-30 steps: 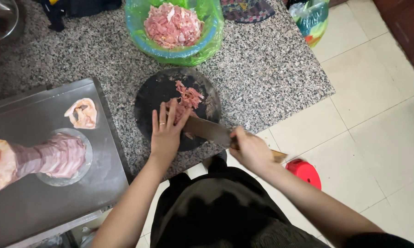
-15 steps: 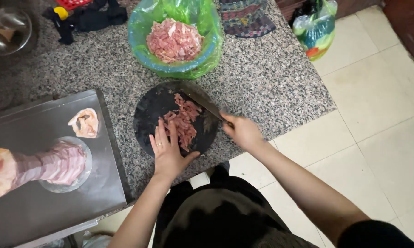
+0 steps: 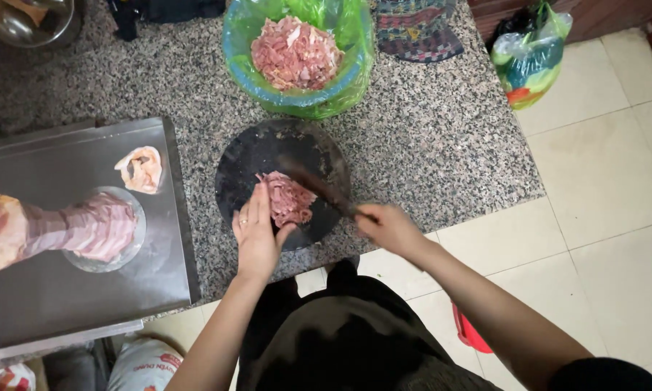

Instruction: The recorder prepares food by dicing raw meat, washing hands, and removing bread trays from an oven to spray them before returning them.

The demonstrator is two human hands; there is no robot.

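- Left hand (image 3: pixel 256 230) lies flat and spread, fingertips on the chopped meat (image 3: pixel 288 198) at frame centre
- Right hand (image 3: pixel 387 228) is closed around the knife (image 3: pixel 317 187), blade over that meat
- Both sit on a round dark board (image 3: pixel 253 156) on the speckled surface (image 3: pixel 427 137)
- A green-lined bowl (image 3: pixel 355 43) of meat stands above, at the top

green plastic bag (image 3: pixel 530 54) on floor, top right

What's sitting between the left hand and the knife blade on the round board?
A small pile of chopped meat, shown in the head view.
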